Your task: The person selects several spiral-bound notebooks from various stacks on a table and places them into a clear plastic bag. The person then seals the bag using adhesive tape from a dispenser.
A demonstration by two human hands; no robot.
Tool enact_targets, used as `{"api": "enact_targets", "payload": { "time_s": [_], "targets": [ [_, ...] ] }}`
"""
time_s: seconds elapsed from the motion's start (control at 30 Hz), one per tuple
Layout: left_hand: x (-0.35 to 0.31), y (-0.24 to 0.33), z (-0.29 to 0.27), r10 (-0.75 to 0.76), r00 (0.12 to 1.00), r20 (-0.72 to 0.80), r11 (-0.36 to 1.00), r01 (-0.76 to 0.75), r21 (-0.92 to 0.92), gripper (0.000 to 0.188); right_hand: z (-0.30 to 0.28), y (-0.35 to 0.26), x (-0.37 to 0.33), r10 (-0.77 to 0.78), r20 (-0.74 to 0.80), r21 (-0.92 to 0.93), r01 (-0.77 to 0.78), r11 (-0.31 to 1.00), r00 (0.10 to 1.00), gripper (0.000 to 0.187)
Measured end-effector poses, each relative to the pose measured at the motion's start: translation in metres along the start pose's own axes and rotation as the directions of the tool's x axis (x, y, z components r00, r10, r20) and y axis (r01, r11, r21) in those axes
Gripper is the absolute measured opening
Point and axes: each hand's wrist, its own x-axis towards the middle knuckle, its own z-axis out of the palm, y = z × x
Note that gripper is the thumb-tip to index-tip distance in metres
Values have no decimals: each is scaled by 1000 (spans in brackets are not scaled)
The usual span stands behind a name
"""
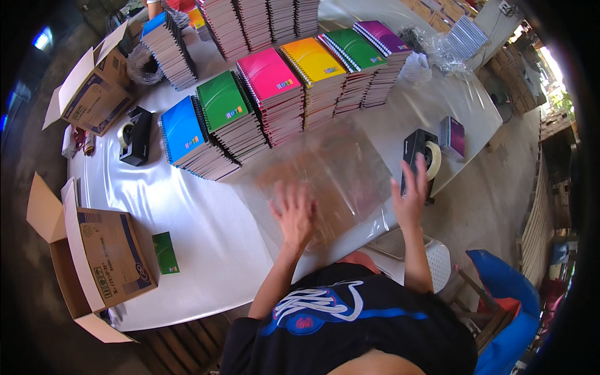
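Note:
My left hand (294,214) rests with fingers spread over a clear plastic sheet or bag (353,169) on the table in front of me. Nothing is held in it. To the right, my right hand (410,201) is open beside a black tape dispenser (415,142) with a pale roll of tape. Its fingertips overlap the dispenser in the picture; whether they touch it I cannot tell. Just beyond the sheet stand stacks of spiral notebooks: blue (182,132), green (222,103), pink (270,74), yellow (312,60), another green (353,50) and purple (382,37).
On the white-covered table (212,250), a second tape dispenser (135,136) and a small green booklet (165,252) lie to the left. Open cartons (112,250) stand along the left edge. A small purple stack (452,138) sits at right, crumpled plastic (417,67) behind, a white chair (437,265) below.

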Motion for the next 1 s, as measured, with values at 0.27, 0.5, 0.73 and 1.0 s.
{"api": "enact_targets", "payload": {
  "time_s": [0.27, 0.5, 0.73, 1.0],
  "targets": [
    [13, 30, 35, 469, 851, 237, 883, -458, -105, 67, -5, 79, -95, 684, -41, 668, -489, 561, 728, 44],
    [20, 44, 27, 447, 853, 271, 892, -448, -62, 70, -9, 105, -80, 557, 48, 628, -458, 629, 829, 34],
    [12, 37, 31, 412, 875, 255, 909, -413, -49, 75, -12, 42, -63, 479, 49, 622, -402, 672, 876, 30],
    [1, 27, -17, 307, 935, -180, 914, -342, -218, 73, -33, 22, -75, 331, 18, 551, -286, 784, 943, 39]
  ]
}}
